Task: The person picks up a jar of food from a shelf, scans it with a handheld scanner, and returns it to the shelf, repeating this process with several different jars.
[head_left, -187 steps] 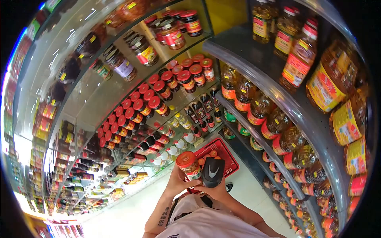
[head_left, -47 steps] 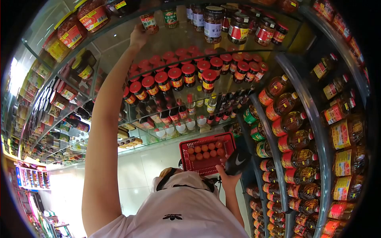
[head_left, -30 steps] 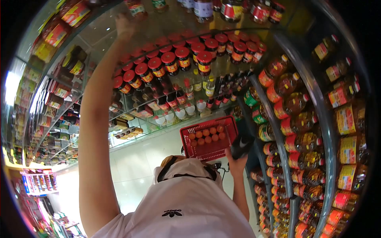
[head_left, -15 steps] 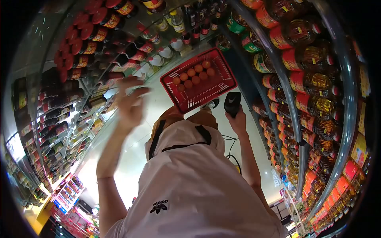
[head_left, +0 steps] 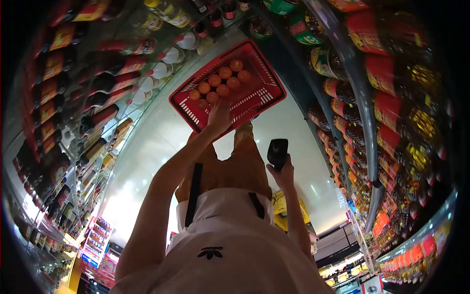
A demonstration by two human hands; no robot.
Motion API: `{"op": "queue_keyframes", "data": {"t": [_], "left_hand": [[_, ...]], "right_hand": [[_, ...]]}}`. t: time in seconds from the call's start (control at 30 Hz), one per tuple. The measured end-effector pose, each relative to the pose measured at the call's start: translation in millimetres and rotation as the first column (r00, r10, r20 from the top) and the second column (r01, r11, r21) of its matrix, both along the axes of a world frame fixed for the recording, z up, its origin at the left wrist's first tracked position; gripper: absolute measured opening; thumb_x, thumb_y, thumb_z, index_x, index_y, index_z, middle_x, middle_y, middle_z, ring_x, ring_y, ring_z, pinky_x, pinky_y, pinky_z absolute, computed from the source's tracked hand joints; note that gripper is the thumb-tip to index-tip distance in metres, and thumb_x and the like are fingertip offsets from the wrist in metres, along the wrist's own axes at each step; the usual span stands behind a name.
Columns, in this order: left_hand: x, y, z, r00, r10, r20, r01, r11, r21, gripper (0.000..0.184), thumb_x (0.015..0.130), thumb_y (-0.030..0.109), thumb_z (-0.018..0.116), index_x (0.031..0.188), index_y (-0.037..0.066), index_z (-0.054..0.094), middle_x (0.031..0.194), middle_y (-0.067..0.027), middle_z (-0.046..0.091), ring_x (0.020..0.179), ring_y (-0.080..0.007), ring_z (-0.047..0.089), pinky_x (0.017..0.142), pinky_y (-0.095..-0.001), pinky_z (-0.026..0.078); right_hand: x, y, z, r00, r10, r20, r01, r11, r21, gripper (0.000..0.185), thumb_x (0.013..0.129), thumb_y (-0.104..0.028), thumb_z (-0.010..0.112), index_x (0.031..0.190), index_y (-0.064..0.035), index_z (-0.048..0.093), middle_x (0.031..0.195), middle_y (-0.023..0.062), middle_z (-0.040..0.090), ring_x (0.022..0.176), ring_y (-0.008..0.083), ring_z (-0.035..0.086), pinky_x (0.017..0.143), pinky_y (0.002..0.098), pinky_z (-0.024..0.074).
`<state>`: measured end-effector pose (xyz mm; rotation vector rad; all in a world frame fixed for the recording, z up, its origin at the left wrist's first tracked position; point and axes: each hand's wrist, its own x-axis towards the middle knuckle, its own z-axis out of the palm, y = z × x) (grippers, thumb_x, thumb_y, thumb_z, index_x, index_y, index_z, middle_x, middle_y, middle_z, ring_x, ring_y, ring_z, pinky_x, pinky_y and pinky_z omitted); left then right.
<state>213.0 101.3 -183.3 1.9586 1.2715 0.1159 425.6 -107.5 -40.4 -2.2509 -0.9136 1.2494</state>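
Note:
A red plastic basket (head_left: 267,100) with slotted sides lies low in front of my legs. Inside it stand several containers with round orange tops (head_left: 214,80), grouped in rows. My left hand (head_left: 221,115) reaches over the basket's near side, close to the nearest orange tops. Its fingertips are blurred against them, so whether they grip anything is unclear. Held beside my right leg, a black handheld scanner (head_left: 277,151) points up and away from me. My right hand (head_left: 283,174) is closed around its handle.
Shelves of dark sauce bottles (head_left: 110,81) rise on the left. On the right, metal rails (head_left: 364,105) front rows of large oil bottles (head_left: 384,117). A yellow object (head_left: 289,210) sits behind my right arm on the pale floor (head_left: 313,196).
My left hand has come down from the left shelf side to the basket. The view has shifted; the basket appears further left and the scanner lower. My right hand keeps its hold.

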Motion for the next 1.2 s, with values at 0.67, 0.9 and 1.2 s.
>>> {"op": "queue_keyframes", "data": {"t": [0.67,0.9,1.2], "left_hand": [[97.3,86.3,-180.0,0.868,-0.402,-0.292,0.481,0.828,0.289,0.036,0.077,0.011,0.066,0.113,0.013,0.063,0.114,-0.014,0.055,0.109,-0.034,0.055,0.088,-0.0438,0.05],[46.1,107.1,-6.9,0.967,-0.037,0.251,0.032,0.999,0.021,0.052,0.076,0.008,0.073,0.125,0.007,0.058,0.11,-0.0115,0.063,0.1,-0.023,0.063,0.085,-0.035,0.052],[-41.3,91.3,216.3,0.731,0.408,0.547,0.009,0.795,-0.606,0.049,0.08,0.027,0.07,0.122,0.004,0.061,0.107,-0.0054,0.064,0.092,-0.0112,0.057,0.077,-0.0249,0.045]], "right_hand": [[-0.8,-70.5,-25.2,0.964,-0.263,0.033,0.265,0.955,-0.133,0.059,0.075,-0.021,0.082,0.118,0.0034,0.05,0.09,0.0197,0.069,0.081,0.0346,0.071,0.067,0.0403,0.0537],[1.8,-26.5,-2.1,0.963,-0.254,-0.087,0.258,0.965,0.037,0.047,0.076,-0.015,0.081,0.111,0.0004,0.054,0.086,0.0143,0.068,0.075,0.0278,0.07,0.065,0.0372,0.0536],[8.8,80.9,82.5,0.838,-0.177,-0.516,0.313,0.931,0.189,0.042,0.078,-0.001,0.078,0.115,-0.0017,0.057,0.076,0.0011,0.063,0.059,0.0061,0.056,0.054,0.0214,0.0442]]}}
